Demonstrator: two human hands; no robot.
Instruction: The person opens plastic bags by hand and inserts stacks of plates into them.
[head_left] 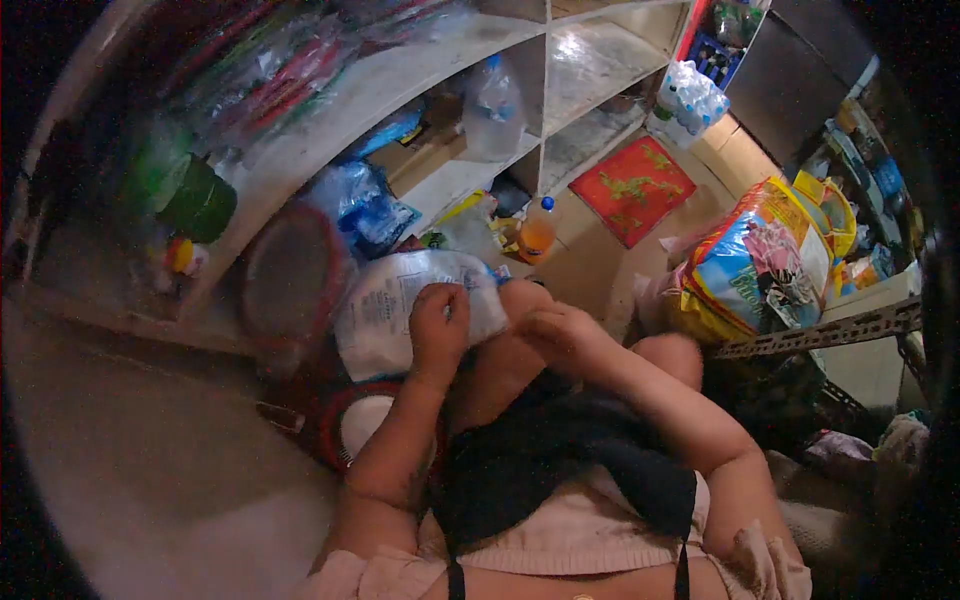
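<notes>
White bag [378,315]: lay before the shelf unit's [546,95] lower edge, beside your knee [522,298].
Left grip: your left hand [440,325] curled inward over the bag; its hold could not be told.
Right grip: your right hand [557,332] bent, fingers together, contents unclear.

white bag [380,305]: smooth plastic | colourful sack [765,265]: glossy plastic | black garment [540,450]: matt cloth | perforated bar [830,328]: metal
</notes>
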